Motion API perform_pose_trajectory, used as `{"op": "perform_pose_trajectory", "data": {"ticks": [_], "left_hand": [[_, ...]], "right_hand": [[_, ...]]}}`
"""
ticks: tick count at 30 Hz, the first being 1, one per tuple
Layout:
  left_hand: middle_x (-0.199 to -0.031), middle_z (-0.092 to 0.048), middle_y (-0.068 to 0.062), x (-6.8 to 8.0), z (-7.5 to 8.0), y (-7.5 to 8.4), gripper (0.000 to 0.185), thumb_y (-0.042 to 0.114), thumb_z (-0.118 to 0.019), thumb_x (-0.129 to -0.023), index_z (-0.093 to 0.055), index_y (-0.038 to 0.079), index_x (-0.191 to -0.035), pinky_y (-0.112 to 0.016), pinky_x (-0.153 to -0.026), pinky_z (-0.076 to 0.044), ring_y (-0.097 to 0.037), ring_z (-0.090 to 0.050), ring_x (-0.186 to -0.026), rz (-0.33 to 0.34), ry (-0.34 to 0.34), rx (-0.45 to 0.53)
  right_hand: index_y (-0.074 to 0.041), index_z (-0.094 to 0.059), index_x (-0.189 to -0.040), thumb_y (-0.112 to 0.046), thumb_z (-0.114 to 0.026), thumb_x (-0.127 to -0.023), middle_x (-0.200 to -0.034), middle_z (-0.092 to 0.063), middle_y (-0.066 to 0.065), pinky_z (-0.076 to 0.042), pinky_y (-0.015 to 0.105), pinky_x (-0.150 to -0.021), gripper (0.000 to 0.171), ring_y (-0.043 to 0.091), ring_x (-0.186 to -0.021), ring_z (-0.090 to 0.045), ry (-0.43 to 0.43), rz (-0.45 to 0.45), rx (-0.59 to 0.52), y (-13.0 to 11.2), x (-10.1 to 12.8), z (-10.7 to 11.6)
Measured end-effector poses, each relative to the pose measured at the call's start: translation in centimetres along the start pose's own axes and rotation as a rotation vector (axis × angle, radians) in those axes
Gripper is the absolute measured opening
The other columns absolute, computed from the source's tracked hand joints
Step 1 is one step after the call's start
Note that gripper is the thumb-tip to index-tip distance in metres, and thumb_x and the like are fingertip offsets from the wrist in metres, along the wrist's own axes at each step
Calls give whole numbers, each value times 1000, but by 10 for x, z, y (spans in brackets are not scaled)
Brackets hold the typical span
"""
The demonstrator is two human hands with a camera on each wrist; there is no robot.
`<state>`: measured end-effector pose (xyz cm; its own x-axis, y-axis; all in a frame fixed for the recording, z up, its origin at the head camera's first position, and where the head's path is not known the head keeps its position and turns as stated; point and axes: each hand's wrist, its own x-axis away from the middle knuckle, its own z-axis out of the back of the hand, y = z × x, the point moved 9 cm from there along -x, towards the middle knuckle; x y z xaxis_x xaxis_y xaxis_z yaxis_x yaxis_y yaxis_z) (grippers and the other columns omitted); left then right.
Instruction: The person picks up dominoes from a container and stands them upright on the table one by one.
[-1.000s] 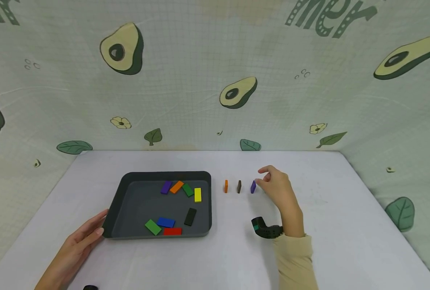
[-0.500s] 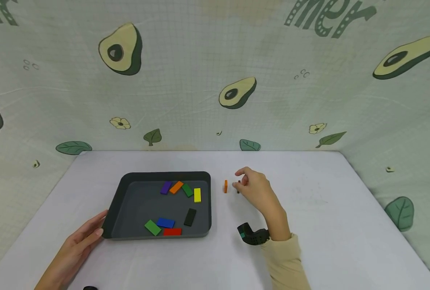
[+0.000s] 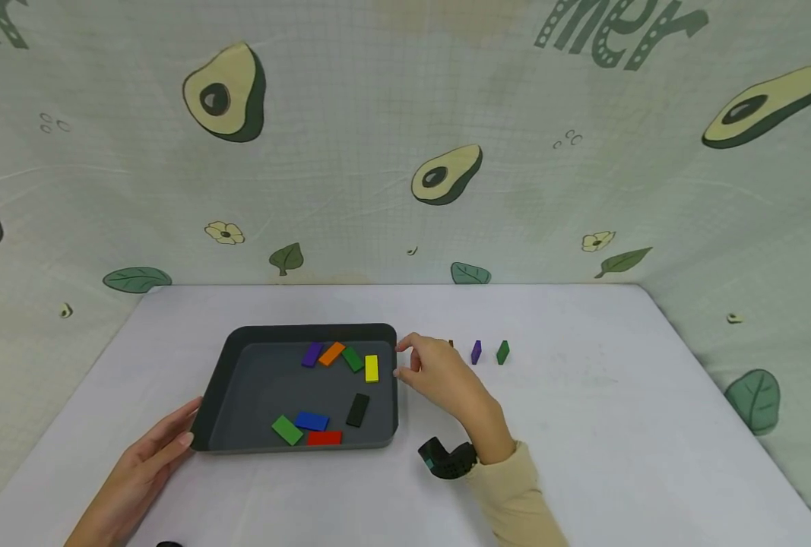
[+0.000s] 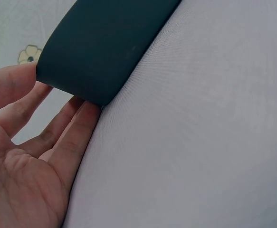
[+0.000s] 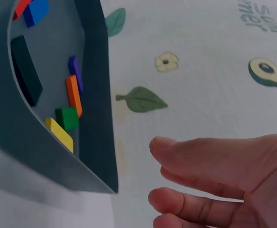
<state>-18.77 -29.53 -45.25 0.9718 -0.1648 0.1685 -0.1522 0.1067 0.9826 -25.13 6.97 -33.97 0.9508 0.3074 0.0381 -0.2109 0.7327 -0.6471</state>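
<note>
A dark grey tray [image 3: 241, 342] sits left of centre on the table, with several flat coloured blocks in it, among them a yellow block [image 3: 372, 368] and a black block [image 3: 358, 409]. My right hand [image 3: 402, 358] hovers at the tray's right rim [image 5: 96, 118] with loosely curled fingers [image 5: 209, 159] holding nothing. Just right of it stand a brown block [image 3: 451, 344], half hidden by the hand, a purple block [image 3: 476, 352] and a green block [image 3: 502, 352]. My left hand [image 3: 166, 441] lies open, its fingers [image 4: 57, 137] against the tray's front left corner [image 4: 100, 52].
The white table [image 3: 617, 425] is walled on three sides by an avocado-print cloth [image 3: 405, 152]. A black wrist camera [image 3: 446, 460] sits on my right wrist. The tray's wall rises between my right hand and the blocks inside.
My right hand has moved left from the row of standing blocks to the tray's right rim. It now hides the orange block, and the green block shows. The left hand has stayed put.
</note>
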Motion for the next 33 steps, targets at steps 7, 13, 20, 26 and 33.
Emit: {"op": "perform_pose_trajectory", "data": {"ticks": [7, 13, 20, 26, 33], "left_hand": [[-128, -42, 28, 1, -1, 1, 53, 14, -44, -100, -23, 11, -148, -4, -84, -42, 19, -43, -111, -12, -8, 1], [-128, -41, 28, 1, 1, -2, 54, 16, -45, -99, -23, 12, -148, -3, -84, -41, 21, -41, -111, 9, 2, 1], [-128, -42, 28, 1, 0, 0, 53, 15, -44, -100, -23, 12, -148, -3, -84, -41, 20, -41, -112, 0, -8, 12], [-127, -41, 28, 0, 2, -2, 54, 17, -45, -99, -23, 12, -149, -3, -84, -42, 21, -42, -111, 18, 12, -6], [-125, -41, 28, 0, 3, -2, 55, 19, -46, -99, -23, 12, -148, -3, -83, -41, 21, -42, -109, 21, 27, -34]], "right_hand": [[-3, -59, -116, -15, -69, -85, -69, -47, -2, -34, 18, -51, 35, 10, -59, -42, -123, 120, -46, -14, -3, -27], [-1, -60, -113, -12, -69, -84, -68, -48, -3, -36, 16, -53, 31, 7, -58, -43, -143, 192, -93, -20, -6, -38], [-2, -61, -113, -11, -69, -84, -70, -51, -4, -40, 16, -54, 31, 5, -60, -45, -188, 218, -113, -22, -8, -49], [-3, -61, -114, -12, -68, -85, -68, -50, -4, -40, 16, -54, 31, 5, -58, -45, -202, 217, -108, -21, -10, -56], [-7, -61, -116, -15, -68, -85, -64, -46, -5, -39, 15, -54, 32, 4, -55, -42, -234, 186, -19, -20, -11, -68]]}}
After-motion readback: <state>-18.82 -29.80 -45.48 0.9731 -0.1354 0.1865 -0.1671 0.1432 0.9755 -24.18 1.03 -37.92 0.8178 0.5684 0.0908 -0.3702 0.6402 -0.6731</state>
